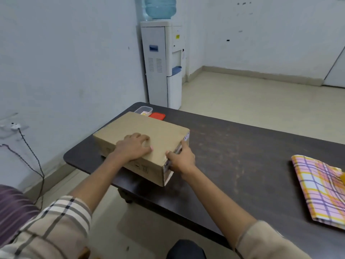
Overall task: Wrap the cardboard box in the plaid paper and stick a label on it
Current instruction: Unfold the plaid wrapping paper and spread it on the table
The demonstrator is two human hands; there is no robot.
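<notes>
A plain brown cardboard box lies flat near the left end of the dark table. My left hand rests palm down on its top near the front edge. My right hand grips the box's right end, thumb on the top corner and fingers on the side panel. The folded plaid paper, pink, yellow and purple checks, lies at the table's right edge, well apart from the box. No label is visible in my hands.
Behind the box stand a small clear plastic container and its red lid. A water dispenser stands against the wall beyond the table. A black cable hangs from a wall socket at left.
</notes>
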